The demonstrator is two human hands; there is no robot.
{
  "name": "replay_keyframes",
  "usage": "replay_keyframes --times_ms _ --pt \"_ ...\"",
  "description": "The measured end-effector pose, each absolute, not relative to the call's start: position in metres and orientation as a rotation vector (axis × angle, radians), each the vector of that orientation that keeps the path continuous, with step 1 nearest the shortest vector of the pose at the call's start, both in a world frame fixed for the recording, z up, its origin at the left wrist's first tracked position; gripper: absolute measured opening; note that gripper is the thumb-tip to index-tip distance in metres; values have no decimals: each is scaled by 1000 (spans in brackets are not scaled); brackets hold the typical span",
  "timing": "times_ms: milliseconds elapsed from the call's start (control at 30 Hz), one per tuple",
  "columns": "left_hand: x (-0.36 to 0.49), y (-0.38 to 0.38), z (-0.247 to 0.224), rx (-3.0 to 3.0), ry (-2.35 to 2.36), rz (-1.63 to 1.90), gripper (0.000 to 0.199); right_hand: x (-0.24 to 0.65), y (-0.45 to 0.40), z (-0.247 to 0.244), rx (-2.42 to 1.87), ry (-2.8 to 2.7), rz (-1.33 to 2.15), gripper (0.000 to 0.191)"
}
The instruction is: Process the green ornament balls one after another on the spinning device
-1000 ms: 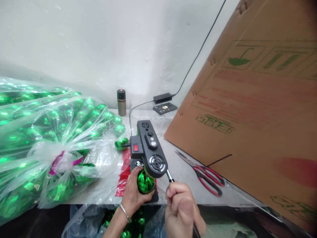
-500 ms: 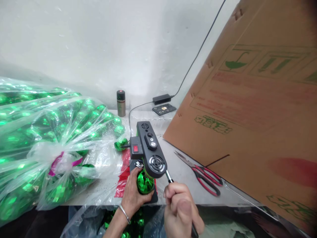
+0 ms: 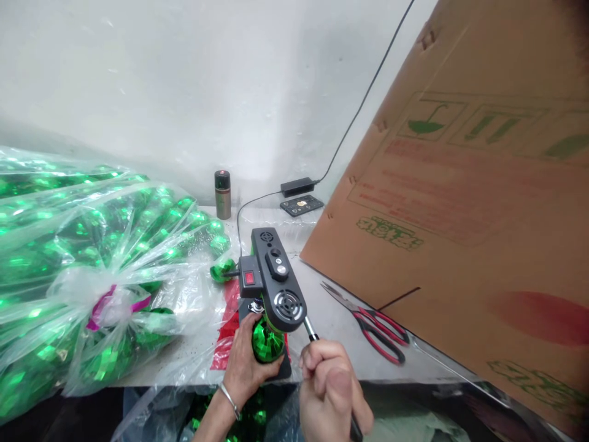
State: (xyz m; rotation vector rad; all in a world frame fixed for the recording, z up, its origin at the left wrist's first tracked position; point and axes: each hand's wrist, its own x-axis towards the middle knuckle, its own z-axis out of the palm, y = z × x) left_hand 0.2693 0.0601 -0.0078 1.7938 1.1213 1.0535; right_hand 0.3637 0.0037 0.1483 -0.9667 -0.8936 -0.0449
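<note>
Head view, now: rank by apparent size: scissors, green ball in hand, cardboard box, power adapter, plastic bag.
Largest to smallest:
1. Cardboard box, cut off by the frame
2. Plastic bag, also cut off
3. Scissors
4. Green ball in left hand
5. Power adapter

A pale, faintly marked wall (image 3: 184, 92) is brightened by a soft vertical patch of light. Below it, a light grey tabletop (image 3: 317, 325) is set, partly glossy.
</note>
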Motion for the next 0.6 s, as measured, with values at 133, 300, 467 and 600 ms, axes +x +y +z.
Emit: replay_keyframes --times_ms 133,300,467,600 --pt "269 61 -9 1806 1116 1069 82 361 5 142 -959 -857 -53 62" --pt "270 61 -8 1797 1126 1049 82 360 3 121 -956 -858 -67 59" --pt "271 60 -6 1774 1143 1026 82 362 1 93 -979 -900 -88 57" --pt "271 59 -6 1771 1148 1023 81 370 2 75 -964 -974 -149 61"
